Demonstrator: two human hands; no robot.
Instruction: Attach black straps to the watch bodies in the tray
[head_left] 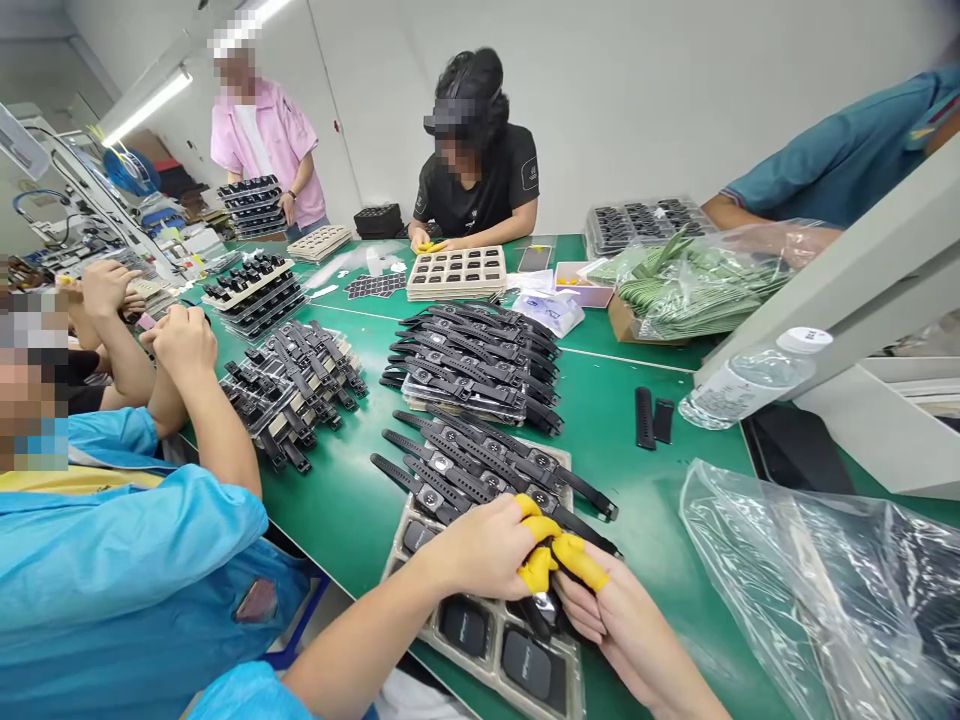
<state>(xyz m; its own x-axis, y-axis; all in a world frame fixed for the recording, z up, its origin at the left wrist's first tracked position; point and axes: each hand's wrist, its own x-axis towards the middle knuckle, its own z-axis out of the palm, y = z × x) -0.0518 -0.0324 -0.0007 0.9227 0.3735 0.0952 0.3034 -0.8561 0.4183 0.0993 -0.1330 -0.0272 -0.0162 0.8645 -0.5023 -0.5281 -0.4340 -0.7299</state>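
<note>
My left hand (506, 545), with yellow finger cots on its fingertips, pinches a black smartwatch (541, 612) over the front tray. From the other side my right hand (600, 600), also in yellow finger cots, is closed on the same watch. Fingers cover most of it, so how its strap is fixed cannot be made out. Under my hands lies a beige tray (574, 690) whose near compartments hold square black pieces (529, 662). Across its far part rest several strapped watches (495, 455), backs up.
Beyond stand stacked trays of watches (472, 350), with another pile (296, 385) to the left. Two loose straps (643, 418), a water bottle (757, 380) and clear plastic bags (810, 570) lie right. A co-worker in blue (135, 560) sits close on my left; others work around the table.
</note>
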